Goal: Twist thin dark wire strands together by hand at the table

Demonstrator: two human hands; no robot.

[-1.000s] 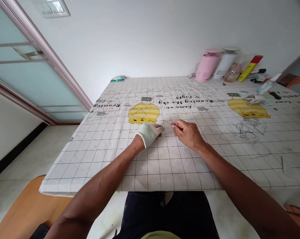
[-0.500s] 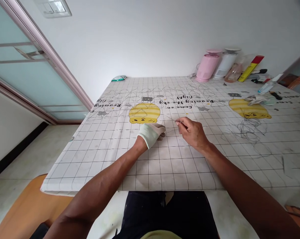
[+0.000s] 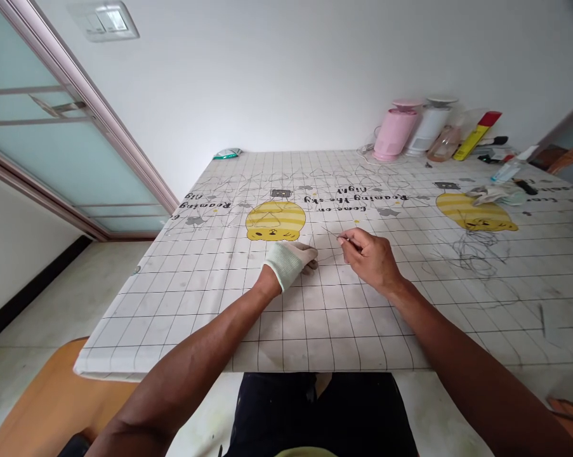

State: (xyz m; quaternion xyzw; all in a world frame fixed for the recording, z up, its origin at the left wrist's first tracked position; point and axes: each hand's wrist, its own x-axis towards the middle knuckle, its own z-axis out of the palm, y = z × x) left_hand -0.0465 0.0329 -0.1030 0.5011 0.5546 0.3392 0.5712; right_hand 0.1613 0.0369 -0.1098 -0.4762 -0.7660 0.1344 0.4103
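Observation:
My left hand (image 3: 293,261), in a pale knitted glove, rests low over the checked tablecloth with its fingers closed. What its fingertips grip is mostly hidden; a very fine line seems to run from them toward the other hand. Bare and pinched, my right hand (image 3: 369,257) holds a thin dark wire (image 3: 331,233) between thumb and fingers. The wire's free end points left, toward the glove. Beyond both hands lies a row of thin bent-wire shapes (image 3: 267,219), some of them triangular. A loose tangle of wire (image 3: 476,254) lies to the right.
The checked tablecloth (image 3: 172,330) covers the table up to the wall. At the back right stand a pink cylinder device (image 3: 396,132), a white one (image 3: 429,130), a yellow-red box (image 3: 476,136) and a clear bottle (image 3: 512,166). Another glove (image 3: 498,194) lies nearby.
My right hand has shifted very slightly, still pinching the wire. My left hand stays closed in nearly the same spot. The whole view has tipped a little.

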